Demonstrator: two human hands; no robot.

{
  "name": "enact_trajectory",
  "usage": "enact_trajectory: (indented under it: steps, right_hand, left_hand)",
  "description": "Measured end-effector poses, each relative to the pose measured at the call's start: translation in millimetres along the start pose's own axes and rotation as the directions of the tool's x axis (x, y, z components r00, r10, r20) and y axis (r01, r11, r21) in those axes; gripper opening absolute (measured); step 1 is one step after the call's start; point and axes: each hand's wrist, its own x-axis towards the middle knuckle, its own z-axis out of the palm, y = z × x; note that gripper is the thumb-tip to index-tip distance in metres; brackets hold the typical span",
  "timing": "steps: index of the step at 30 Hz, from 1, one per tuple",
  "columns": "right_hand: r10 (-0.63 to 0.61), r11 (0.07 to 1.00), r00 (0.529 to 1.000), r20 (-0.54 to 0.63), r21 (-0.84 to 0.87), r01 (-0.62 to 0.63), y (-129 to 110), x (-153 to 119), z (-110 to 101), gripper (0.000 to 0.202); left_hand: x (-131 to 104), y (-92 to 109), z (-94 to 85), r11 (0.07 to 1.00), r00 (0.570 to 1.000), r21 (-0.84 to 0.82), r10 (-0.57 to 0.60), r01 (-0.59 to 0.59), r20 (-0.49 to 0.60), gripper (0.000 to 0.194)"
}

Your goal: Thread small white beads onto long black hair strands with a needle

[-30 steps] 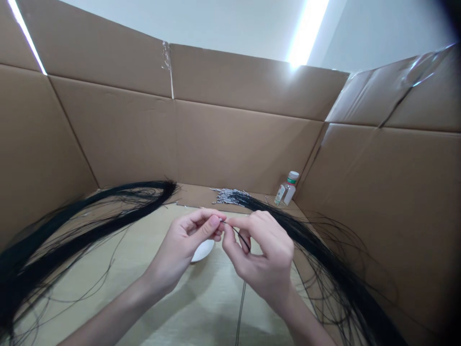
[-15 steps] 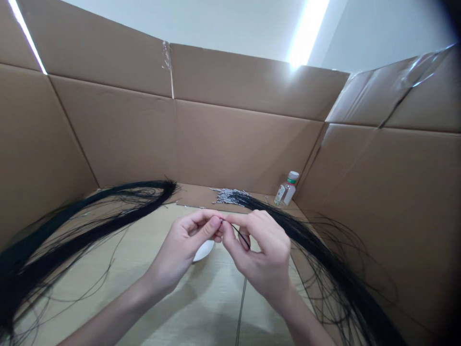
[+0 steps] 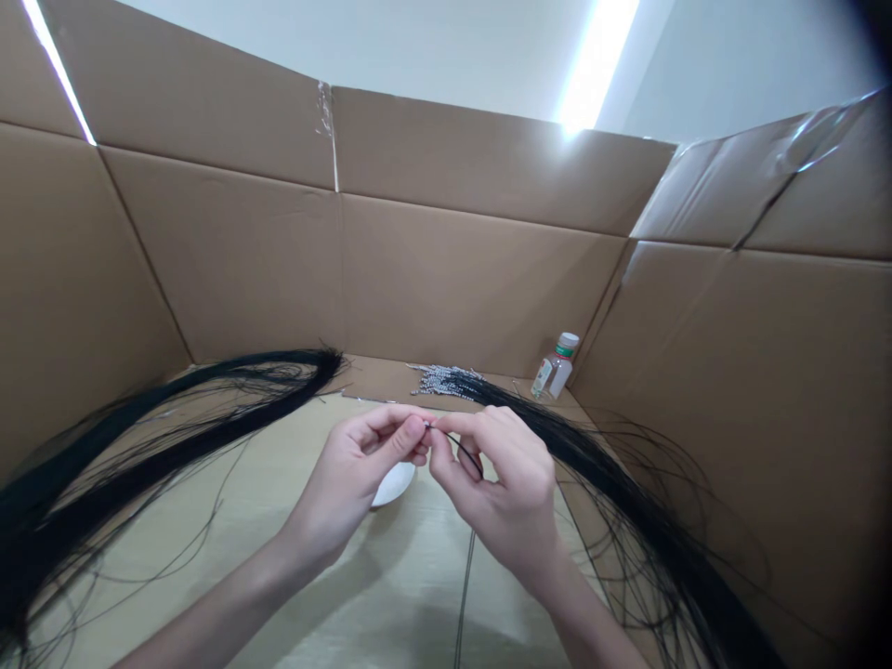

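Brown cardboard walls (image 3: pixel 480 288) rise at the back and on both sides, creased across and taped near the upper right, around a pale tabletop (image 3: pixel 362 604). Along the left lies a thick black bundle of cords (image 3: pixel 160 474), bent double so that its fold or gathered end points toward the back wall, with loose strands straying over the table. Along the right runs a second dark bundle (image 3: pixel 641 506), its far end finished in silvery tips (image 3: pixel 446 379) near the back wall. Between the two bundles, the right hand (image 3: pixel 505 474) and the left hand (image 3: pixel 355 474) meet fingertip to fingertip above the table, both closed in a pinch. A clear bottle (image 3: pixel 554 372) with a white cap and green band stands in the back right corner. Partly hidden by the left hand, a white dish (image 3: pixel 394 485) sits beneath the fingers. The right thumb and forefinger grip a thin black cord (image 3: pixel 461 448), which curves back under that palm; two strands trail below it toward the near edge. At the cord's tip, the left thumb and forefinger pinch a tiny pale piece (image 3: pixel 427 426), too small to make out fully.
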Motion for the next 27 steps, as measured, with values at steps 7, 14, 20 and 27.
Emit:
enact_trajectory:
  steps: [7, 14, 20, 27]
  right_hand:
    - [-0.007, 1.000, 1.000, 0.003, -0.007, 0.007, 2, -1, 3, 0.008]
    - [-0.034, 0.999, 0.999, -0.007, -0.007, 0.034, 2, 0, 5, 0.010]
    - [-0.054, 0.998, 0.998, 0.017, -0.011, 0.055, 3, -2, 7, 0.009]
    - [-0.018, 0.998, 1.000, 0.016, 0.064, 0.017, 5, -2, 9, 0.008]
  left_hand:
    - [-3, 1, 2.1, 0.994, 0.999, -0.101, -0.030, 0.031, 0.014, 0.024]
    - [-6, 2, 6.9, 0.970, 0.997, -0.229, -0.081, 0.079, -0.002, 0.019]
    - [-7, -1, 11.0, 0.951, 0.994, -0.287, -0.107, 0.111, 0.030, 0.018]
    - [-9, -5, 15.9, 0.832, 0.974, -0.517, -0.226, 0.201, 0.015, 0.012]
